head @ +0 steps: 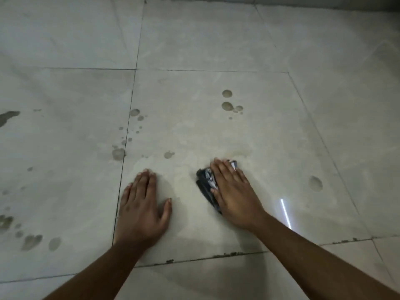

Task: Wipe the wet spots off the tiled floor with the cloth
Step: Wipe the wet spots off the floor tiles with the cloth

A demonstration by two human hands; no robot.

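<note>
Both hands down on the tiled floor (216,50), same large tile in the middle of view.

Right hand (234,195): flat, fingers straight and together, pressing on the cloth (205,184). Not curled around it. Cloth is dark with pale markings, bunched up; it sticks out from under the hand on the thumb side, with a small bit showing past the fingertips.

Left hand (141,210): flat on bare tile, fingers straight, thumb spread out to the side, holding nothing. It sits just inside the tile's left grout line, well apart from the cloth.

Wet spots (227,106): cluster of round drops on the same tile, toward its far edge, ahead of the right hand. Another string of drops (118,153) runs along the left grout line, ahead of the left hand. Single drop (315,183) near the tile's right edge, beside the right hand. More blotches (32,241) on the neighbouring tile toward the left edge of the floor.

Pale smeared patch (184,165) on the tile between and just ahead of the hands. Thin bright light reflection (285,213) on the tile right of the right wrist.
</note>
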